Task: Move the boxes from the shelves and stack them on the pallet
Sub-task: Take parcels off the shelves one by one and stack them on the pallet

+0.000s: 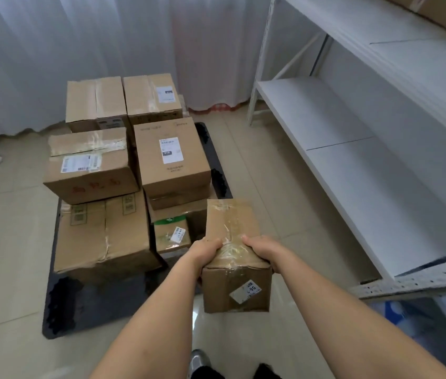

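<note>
A small taped cardboard box (234, 255) is held in the air between both hands, just in front of the near right corner of the black pallet (85, 305). The left hand (207, 248) grips the box's left top edge, fingers curled over onto the tape; the right hand (261, 250) grips the right top edge the same way, so the box sits directly between the two hands and hangs below them, its near face with a white sticker turned toward the person.

On the pallet stands a stack of cardboard boxes (134, 165), two layers at least, filling its far and middle part, while the pallet's near strip lies bare. To the right of the pallet runs a white shelving unit (339, 138). Behind the pallet hangs a white curtain (107, 36). The held box is beside the stack's near right corner, apart from it.
</note>
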